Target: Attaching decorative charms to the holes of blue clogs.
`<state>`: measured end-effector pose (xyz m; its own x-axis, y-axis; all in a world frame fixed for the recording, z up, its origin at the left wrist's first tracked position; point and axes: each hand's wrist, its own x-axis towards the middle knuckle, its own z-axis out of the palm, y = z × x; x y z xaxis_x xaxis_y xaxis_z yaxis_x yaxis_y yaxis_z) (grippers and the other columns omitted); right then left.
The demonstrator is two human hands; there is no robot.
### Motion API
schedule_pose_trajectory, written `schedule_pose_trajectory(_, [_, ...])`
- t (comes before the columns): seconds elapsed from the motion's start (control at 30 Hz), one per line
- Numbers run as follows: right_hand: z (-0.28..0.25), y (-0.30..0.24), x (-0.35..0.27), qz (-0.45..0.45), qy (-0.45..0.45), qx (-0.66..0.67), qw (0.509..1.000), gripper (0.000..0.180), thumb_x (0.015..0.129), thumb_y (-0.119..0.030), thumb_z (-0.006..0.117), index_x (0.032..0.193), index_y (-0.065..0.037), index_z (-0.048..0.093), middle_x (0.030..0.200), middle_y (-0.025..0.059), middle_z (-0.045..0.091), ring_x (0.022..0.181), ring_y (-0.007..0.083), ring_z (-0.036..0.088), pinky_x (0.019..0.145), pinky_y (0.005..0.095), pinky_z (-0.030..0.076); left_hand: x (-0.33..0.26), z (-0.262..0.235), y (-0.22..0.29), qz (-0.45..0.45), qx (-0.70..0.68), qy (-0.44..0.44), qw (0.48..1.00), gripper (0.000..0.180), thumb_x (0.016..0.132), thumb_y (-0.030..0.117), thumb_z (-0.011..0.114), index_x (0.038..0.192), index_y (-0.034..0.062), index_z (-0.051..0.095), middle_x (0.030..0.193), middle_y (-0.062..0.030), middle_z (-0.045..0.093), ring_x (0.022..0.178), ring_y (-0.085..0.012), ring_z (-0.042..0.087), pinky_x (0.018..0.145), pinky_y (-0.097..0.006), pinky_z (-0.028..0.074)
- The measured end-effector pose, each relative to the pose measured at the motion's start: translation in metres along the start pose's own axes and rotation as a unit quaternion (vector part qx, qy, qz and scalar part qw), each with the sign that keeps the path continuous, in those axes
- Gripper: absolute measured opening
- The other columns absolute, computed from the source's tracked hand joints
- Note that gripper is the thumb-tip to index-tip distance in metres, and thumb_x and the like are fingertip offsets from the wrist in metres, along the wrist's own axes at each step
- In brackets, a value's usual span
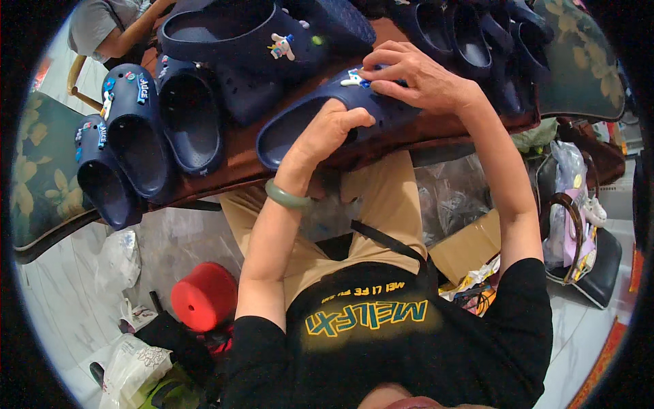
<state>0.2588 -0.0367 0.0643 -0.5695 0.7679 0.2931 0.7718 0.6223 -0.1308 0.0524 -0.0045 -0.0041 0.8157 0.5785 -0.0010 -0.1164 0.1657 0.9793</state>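
A navy clog (281, 131) with holes in its upper lies across the table in front of me. My left hand (325, 133), with a pale green bangle at the wrist, reaches into its foot opening. The left fingers are hidden inside, and the thumb rests over the edge of the upper. On top of the toe part sits a small white and blue shoe charm (354, 78). My right hand (426, 80) comes over the toe, its thumb and fingertips closed at the charm.
Several navy clogs with charms (136, 129) stand at the left, and more navy clogs (470, 41) at the right. A large navy clog-shaped piece (245, 75) lies behind. Another person's arm (129, 34) is at the far left. A red stool (204, 296) and a cardboard box (466, 247) stand below.
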Motion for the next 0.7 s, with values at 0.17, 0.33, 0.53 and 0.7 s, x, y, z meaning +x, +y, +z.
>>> schedule_pose_trajectory(0.17, [0.010,0.002,0.005,0.015,0.013,0.009,1.000,0.028,0.092,-0.026,0.054,0.094,-0.003,0.069,0.103,0.0071,0.063,0.101,0.0235,0.057,0.091,0.0381,0.039,0.002,-0.003,0.002,-0.001,0.026,0.019,0.999,0.033,0.074,0.015,0.057,0.103,-0.0009,0.060,0.095,-0.0020,0.061,0.085,-0.0113,0.056,0.079,-0.025,0.046])
schedule_pose_trajectory(0.33, [0.012,0.002,0.006,0.100,0.040,0.140,0.984,0.019,0.087,-0.020,0.063,0.089,-0.002,0.070,0.094,0.0091,0.063,0.089,0.0231,0.059,0.086,0.0338,0.044,-0.002,0.001,0.001,0.003,0.018,0.006,1.000,0.032,0.074,0.015,0.057,0.102,-0.0004,0.060,0.096,-0.0019,0.061,0.087,-0.0113,0.055,0.080,-0.025,0.045])
schedule_pose_trajectory(0.53, [-0.010,0.011,0.027,0.195,-0.146,0.217,0.945,0.034,0.079,-0.031,0.071,0.096,-0.003,0.064,0.097,0.0086,0.063,0.087,0.0183,0.057,0.079,0.0307,0.044,-0.020,0.014,-0.009,0.032,0.051,-0.032,0.998,0.061,0.075,0.019,0.063,0.130,-0.0010,0.043,0.118,-0.0057,0.052,0.107,-0.0178,0.049,0.098,-0.029,0.036])
schedule_pose_trajectory(0.7, [-0.012,0.005,0.042,0.203,-0.250,0.159,0.933,0.054,0.077,-0.029,0.070,0.121,-0.006,0.051,0.109,0.0148,0.060,0.106,0.0274,0.056,0.092,0.0351,0.042,-0.024,0.017,-0.008,0.033,0.092,-0.032,0.995,0.054,0.075,0.019,0.063,0.122,-0.0016,0.050,0.112,-0.0049,0.054,0.102,-0.0166,0.049,0.093,-0.029,0.039])
